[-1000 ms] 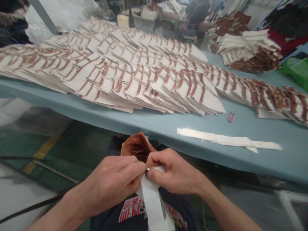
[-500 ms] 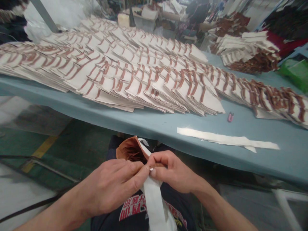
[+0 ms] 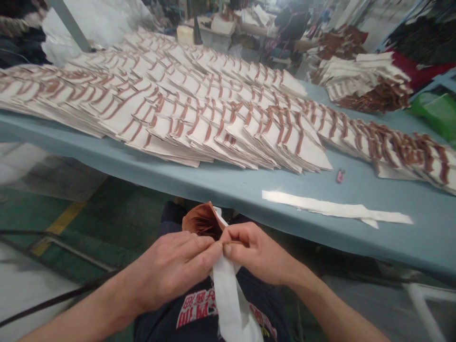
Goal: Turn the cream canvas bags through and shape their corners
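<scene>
Over my lap, my left hand [image 3: 178, 263] and my right hand [image 3: 254, 251] meet with fingertips pinched together on one piece of fabric. The brown part of this fabric piece [image 3: 203, 218] is gathered and pokes up behind my fingers. Its white band [image 3: 228, 299] hangs down from the pinch toward my dark apron [image 3: 199, 308], which has red lettering. Both thumbs press close together at the band's upper end. What lies right between the fingertips is mostly hidden.
A blue-covered table [image 3: 231, 185] runs across in front, bearing overlapping rows of white and brown fabric pieces [image 3: 199, 118]. Nearer its edge lie a white strip [image 3: 320, 205] and a small pink tool [image 3: 340, 176]. A fabric pile [image 3: 366, 80] and green bag [image 3: 436, 114] sit at back right.
The brown gathered part has shifted slightly right and turned. My thumbs have closed together over a small white bit that showed between them earlier.
</scene>
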A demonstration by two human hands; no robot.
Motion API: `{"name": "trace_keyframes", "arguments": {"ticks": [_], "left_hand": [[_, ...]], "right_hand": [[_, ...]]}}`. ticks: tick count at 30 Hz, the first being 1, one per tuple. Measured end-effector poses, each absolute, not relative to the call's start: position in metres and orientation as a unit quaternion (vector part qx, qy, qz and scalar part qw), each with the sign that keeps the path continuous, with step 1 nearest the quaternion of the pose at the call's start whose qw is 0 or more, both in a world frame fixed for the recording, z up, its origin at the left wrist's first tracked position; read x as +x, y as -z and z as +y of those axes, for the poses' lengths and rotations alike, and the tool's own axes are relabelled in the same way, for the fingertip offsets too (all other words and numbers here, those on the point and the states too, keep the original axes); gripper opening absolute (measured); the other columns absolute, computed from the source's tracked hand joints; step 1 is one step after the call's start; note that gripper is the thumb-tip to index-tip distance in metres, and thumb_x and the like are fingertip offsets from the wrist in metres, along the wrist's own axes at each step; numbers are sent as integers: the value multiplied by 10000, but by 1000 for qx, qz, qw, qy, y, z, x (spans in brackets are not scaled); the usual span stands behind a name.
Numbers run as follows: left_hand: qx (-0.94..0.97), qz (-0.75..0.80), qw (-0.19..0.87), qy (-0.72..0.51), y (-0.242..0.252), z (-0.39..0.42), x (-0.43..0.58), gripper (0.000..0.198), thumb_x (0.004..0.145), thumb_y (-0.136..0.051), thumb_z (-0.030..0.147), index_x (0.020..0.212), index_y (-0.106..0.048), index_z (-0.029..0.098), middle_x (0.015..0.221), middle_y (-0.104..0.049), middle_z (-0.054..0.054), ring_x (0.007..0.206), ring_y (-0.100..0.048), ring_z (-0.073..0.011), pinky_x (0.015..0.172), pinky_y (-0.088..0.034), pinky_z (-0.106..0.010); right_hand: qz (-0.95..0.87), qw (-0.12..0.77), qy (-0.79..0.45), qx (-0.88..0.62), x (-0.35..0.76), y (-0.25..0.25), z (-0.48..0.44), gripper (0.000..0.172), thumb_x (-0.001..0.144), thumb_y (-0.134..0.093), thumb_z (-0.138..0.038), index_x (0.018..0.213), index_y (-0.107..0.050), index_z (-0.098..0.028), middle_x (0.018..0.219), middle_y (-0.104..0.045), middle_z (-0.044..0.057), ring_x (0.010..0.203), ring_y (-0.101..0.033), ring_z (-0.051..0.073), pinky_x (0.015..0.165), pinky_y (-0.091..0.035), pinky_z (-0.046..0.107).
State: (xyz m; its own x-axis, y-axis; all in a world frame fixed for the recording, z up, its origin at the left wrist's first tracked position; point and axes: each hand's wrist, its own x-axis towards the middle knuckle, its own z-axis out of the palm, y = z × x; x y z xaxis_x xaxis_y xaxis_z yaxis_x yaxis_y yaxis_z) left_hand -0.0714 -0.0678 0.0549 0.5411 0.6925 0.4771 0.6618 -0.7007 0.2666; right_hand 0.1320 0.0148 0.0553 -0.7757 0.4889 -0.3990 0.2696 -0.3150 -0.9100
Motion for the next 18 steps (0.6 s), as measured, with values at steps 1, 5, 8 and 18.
{"name": "trace_keyframes", "arguments": {"ticks": [1, 5, 8, 18], "left_hand": [[865, 396, 37, -306, -54, -68, -70, 194, 1016, -476, 82, 1162, -581, 157, 849, -771, -45, 683, -712, -157, 644, -551, -251], [809, 460, 96, -352, -57, -69, -66, 267, 935, -506, 37, 1139, -574, 194, 825, -769, -8, 690, -733, -144, 686, -550, -234], [781, 485, 185, -348, -60, -69, -70, 281, 910, -542, 74, 1141, -590, 227, 899, -775, 24, 768, -744, -120, 736, -538, -193], [818, 439, 270, -255, -62, -54, -75, 324, 1101, -359, 208, 842, -554, 197, 778, -616, 14, 688, -561, -133, 652, -421, -232]], "right_hand": [[-591, 79, -735, -324, 133, -57, 15, 137, 759, -601, -293, 737, -581, -159, 645, -463, -44, 593, -355, 88, 536, -290, 203], [-647, 108, -685, -318, 136, -64, 14, 146, 778, -597, -289, 707, -569, -165, 615, -437, -45, 571, -347, 86, 497, -271, 192], [-676, 122, -652, -321, 135, -69, 14, 161, 768, -573, -302, 674, -548, -174, 590, -415, -45, 547, -341, 87, 478, -252, 203], [-781, 173, -530, -282, 136, -72, 16, 110, 753, -499, -200, 651, -537, -186, 578, -426, -59, 514, -349, 77, 508, -284, 225]]}}
